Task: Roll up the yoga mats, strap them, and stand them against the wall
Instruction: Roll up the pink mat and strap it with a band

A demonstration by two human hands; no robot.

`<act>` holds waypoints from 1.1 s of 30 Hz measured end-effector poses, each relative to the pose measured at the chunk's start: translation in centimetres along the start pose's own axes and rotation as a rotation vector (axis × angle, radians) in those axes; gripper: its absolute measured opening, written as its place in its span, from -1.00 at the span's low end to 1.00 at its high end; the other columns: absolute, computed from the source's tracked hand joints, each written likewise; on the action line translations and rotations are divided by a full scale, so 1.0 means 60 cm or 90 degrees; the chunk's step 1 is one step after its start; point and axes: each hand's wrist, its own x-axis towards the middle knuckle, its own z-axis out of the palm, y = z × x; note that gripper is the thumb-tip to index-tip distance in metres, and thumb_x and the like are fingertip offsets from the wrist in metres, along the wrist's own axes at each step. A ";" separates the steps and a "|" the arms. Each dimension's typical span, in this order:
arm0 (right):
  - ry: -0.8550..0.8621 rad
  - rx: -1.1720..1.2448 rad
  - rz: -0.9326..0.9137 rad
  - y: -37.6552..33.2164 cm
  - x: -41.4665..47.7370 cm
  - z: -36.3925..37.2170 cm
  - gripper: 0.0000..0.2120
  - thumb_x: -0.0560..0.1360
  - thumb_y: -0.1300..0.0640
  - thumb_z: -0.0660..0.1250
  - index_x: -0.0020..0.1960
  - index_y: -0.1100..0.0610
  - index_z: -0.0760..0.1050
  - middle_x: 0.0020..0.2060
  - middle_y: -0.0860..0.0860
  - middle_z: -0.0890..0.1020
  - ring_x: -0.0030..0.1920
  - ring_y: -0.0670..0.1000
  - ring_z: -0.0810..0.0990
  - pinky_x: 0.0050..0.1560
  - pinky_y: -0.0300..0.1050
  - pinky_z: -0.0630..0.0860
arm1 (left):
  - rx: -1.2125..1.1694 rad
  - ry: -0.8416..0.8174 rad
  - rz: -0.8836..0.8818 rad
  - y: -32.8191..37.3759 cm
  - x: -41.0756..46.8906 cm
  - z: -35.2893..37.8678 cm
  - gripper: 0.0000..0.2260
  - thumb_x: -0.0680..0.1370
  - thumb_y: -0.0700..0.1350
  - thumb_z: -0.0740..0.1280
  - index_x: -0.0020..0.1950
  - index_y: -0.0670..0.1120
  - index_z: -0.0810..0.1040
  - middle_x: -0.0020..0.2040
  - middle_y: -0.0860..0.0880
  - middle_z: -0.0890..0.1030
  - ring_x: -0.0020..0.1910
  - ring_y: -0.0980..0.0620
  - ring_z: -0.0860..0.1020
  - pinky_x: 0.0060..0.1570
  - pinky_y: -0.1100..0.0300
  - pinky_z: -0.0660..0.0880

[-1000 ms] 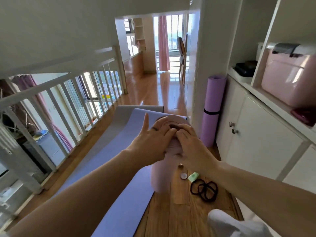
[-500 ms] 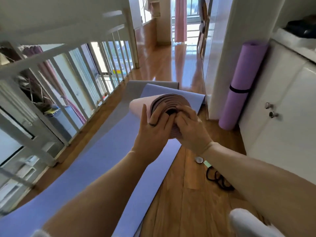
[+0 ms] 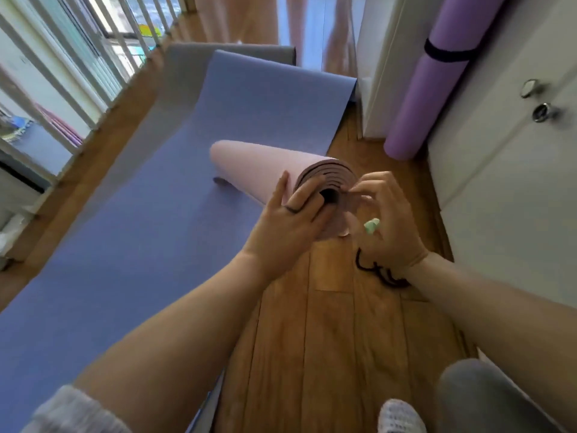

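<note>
**Pink Roll Held**

The rolled pink foam yoga mat [image 3: 259,164] is rested on the flat blue mat [image 3: 162,232], pointing to 10 o'clock. Its near end is gripped by the left hand [image 3: 287,226]; the curled right hand's [image 3: 393,232] hold cannot be told.

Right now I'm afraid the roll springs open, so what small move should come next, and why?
Probably the right hand drops to the black straps on the floor beneath it: the pink roll looks fully wound but unstrapped, and the left hand grips its end.
</note>
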 end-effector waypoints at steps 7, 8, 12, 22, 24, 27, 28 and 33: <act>0.049 -0.130 0.484 0.145 -0.112 -0.041 -0.93 0.55 0.21 0.20 0.00 0.17 0.44 -0.11 0.07 0.50 -0.21 -0.09 0.44 -0.29 -0.36 0.38 | 0.024 -0.165 0.185 0.150 0.015 0.098 -0.34 0.36 -0.27 0.48 0.42 -0.05 0.38 0.39 -0.12 0.42 0.44 -0.18 0.27 0.30 -0.34 0.28; -0.079 -0.171 0.566 0.173 -0.134 -0.043 -0.90 0.56 0.21 0.20 0.03 0.17 0.47 -0.09 0.05 0.53 -0.17 -0.04 0.45 -0.29 -0.31 0.36 | 0.054 -0.210 0.220 0.170 0.007 0.112 -0.33 0.37 -0.23 0.49 0.45 -0.03 0.36 0.43 -0.11 0.37 0.47 -0.18 0.23 0.31 -0.33 0.21; -0.579 -0.219 0.649 0.248 -0.240 -0.006 -0.79 0.57 0.25 0.23 0.16 0.17 0.55 0.14 0.11 0.58 0.05 0.07 0.54 -0.02 -0.13 0.46 | 0.122 -0.344 0.335 0.237 -0.025 0.165 -0.41 0.44 -0.21 0.44 0.44 -0.02 0.37 0.53 -0.15 0.18 0.53 -0.21 -0.01 0.28 -0.33 0.01; -0.770 -0.250 0.630 0.326 -0.349 0.055 -0.57 0.56 0.24 0.26 0.42 0.11 0.37 0.52 0.10 0.15 0.46 0.20 0.21 0.41 0.08 0.28 | 0.097 -0.439 0.460 0.283 -0.073 0.228 -0.48 0.52 -0.26 0.32 0.47 -0.12 0.30 0.55 -0.22 0.10 0.51 -0.25 -0.18 0.21 -0.37 -0.20; -0.725 -0.282 0.600 0.329 -0.351 0.059 -0.57 0.58 0.26 0.19 0.44 0.14 0.34 0.51 0.08 0.16 0.45 0.17 0.24 0.38 0.03 0.31 | 0.092 -0.447 0.463 0.286 -0.076 0.231 -0.48 0.51 -0.25 0.33 0.46 -0.12 0.31 0.53 -0.20 0.15 0.52 -0.24 -0.15 0.21 -0.38 -0.20; -0.613 -0.299 0.605 0.329 -0.342 0.055 -0.61 0.59 0.20 0.21 0.41 0.16 0.38 0.38 0.10 0.39 0.32 0.13 0.42 0.27 -0.02 0.43 | 0.086 -0.471 0.475 0.286 -0.084 0.233 -0.47 0.50 -0.27 0.33 0.46 -0.13 0.30 0.53 -0.19 0.16 0.53 -0.22 -0.14 0.21 -0.38 -0.23; -0.556 -0.307 0.597 0.325 -0.335 0.049 -0.65 0.58 0.20 0.23 0.37 0.16 0.44 0.31 0.11 0.46 0.26 0.12 0.48 0.22 -0.03 0.47 | 0.083 -0.478 0.477 0.284 -0.084 0.232 -0.47 0.51 -0.28 0.33 0.47 -0.14 0.29 0.53 -0.19 0.16 0.53 -0.21 -0.15 0.20 -0.39 -0.25; -0.318 -0.358 0.565 0.294 -0.263 -0.006 -0.81 0.57 0.15 0.27 0.14 0.10 0.58 0.09 0.10 0.58 -0.02 0.08 0.57 -0.08 -0.07 0.51 | 0.096 -0.464 0.464 0.257 -0.074 0.192 -0.48 0.50 -0.28 0.35 0.44 -0.09 0.35 0.53 -0.15 0.20 0.54 -0.18 -0.10 0.15 -0.39 -0.28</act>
